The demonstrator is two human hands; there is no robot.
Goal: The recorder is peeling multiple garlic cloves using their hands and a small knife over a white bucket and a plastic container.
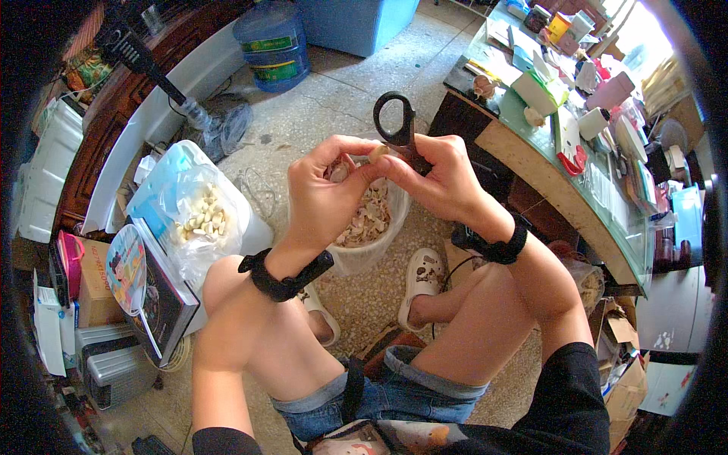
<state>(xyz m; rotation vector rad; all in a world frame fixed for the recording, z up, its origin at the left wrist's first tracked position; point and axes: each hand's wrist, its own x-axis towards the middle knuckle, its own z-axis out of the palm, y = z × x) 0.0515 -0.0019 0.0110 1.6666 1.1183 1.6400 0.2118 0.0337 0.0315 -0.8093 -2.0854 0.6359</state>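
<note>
My left hand [324, 190] pinches a small garlic clove [378, 152] between thumb and fingers, and something purplish, likely more garlic, shows within its curled fingers. My right hand [452, 176] holds scissors with black handles [406, 128]; one loop sticks up above the hand, while the blades are mostly hidden. The right thumb meets the left thumb at the clove. Below both hands stands a lined waste bin [398, 219] containing papery garlic skins [367, 219]. To the left, a clear plastic bag [190, 187] lies open with many peeled garlic cloves [206, 219] inside.
A glass-topped desk [534, 133] curves along the right, crowded with tissues, papers and garlic bulbs [483, 86]. Ahead on the floor are a large water bottle [272, 48] and a blue container [358, 25]. A hand fan [128, 270] rests on a dark book [165, 307] at left.
</note>
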